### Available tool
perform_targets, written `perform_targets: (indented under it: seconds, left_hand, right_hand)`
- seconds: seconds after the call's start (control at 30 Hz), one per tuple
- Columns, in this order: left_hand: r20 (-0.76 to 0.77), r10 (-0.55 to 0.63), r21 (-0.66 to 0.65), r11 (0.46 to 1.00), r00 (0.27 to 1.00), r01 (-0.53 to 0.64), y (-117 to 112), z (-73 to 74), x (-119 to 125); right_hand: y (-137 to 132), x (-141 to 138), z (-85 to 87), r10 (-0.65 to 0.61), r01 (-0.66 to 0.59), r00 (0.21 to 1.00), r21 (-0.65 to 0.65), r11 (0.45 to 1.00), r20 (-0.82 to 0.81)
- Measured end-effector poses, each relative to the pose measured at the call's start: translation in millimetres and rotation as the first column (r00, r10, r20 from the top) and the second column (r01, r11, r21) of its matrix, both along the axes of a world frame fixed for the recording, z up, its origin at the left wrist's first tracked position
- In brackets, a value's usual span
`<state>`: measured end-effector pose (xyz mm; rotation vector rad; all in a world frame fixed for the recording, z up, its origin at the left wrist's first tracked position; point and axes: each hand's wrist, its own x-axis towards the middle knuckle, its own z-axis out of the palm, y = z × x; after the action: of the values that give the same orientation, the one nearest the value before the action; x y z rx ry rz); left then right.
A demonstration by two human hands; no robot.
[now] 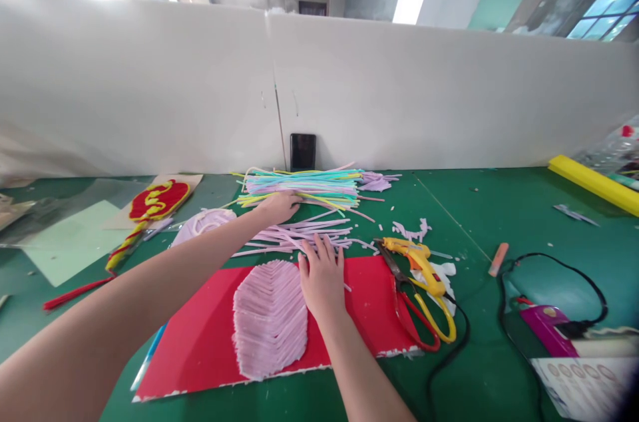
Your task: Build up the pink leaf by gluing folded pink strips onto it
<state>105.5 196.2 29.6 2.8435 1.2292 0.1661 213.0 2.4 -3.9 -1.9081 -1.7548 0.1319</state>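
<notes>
My left hand (pixel 280 207) reaches onto a pile of turquoise, yellow and lilac pipe cleaners (pixel 304 181), with its fingers pressed together on strands at the near edge. Its fingertips are partly hidden. My right hand (pixel 323 279) lies flat with fingers apart on a red board (pixel 369 302); its fingertips touch the loose lilac pipe cleaners (pixel 284 235). Left of that hand, a pale pink leaf shape (pixel 270 319) made of slanted pipe-cleaner rows lies on the board. Red-handled scissors (pixel 407 299) rest across the board's right edge, next to a yellow glue gun (pixel 422 262).
A red and yellow fan-shaped piece (pixel 160 200) with a tassel lies at left. Lilac scraps (pixel 413 230) are scattered near the glue gun. At right sit a purple power strip (pixel 548 329) with a black cable and a yellow bar (pixel 594 184). A black phone (pixel 303 152) leans against the white partition (pixel 399 89).
</notes>
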Motion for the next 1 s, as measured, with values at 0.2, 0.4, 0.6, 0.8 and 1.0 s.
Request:
perform_targets:
  seconds: [0.2,0.4,0.6,0.8,1.0]
  left_hand:
    - [-0.023,-0.056,0.013,0.998,0.998,0.056,-7.4,-1.4,2.1]
    - [0.027,-0.184,-0.01,0.983,0.983,0.184,-20.9,-3.7,30.1]
    - [0.093,-0.285,-0.066,0.954,0.954,0.291,-13.8,-9.3,64.8]
    - [0.137,-0.263,-0.094,0.957,0.955,0.276,-7.5,-14.5,82.4]
    - [0.107,-0.151,-0.103,0.981,0.983,0.162,-4.5,-5.1,53.1]
  right_hand:
    - [-0.2,-0.6,1.2,0.0,0.0,1.0,-0.004,1.0,0.001]
    - [0.3,-0.4,0.0,0.0,0.0,1.0,-0.002,1.0,-0.009]
    - [0.9,-0.2,-1.6,0.001,-0.001,1.0,0.015,1.0,-0.019]
    - [1.9,-0.5,-4.3,0.001,-0.001,1.0,0.018,1.0,-0.021]
    - [1.9,-0.3,-2.7,0.003,-0.003,1.0,0.011,1.0,-0.02]
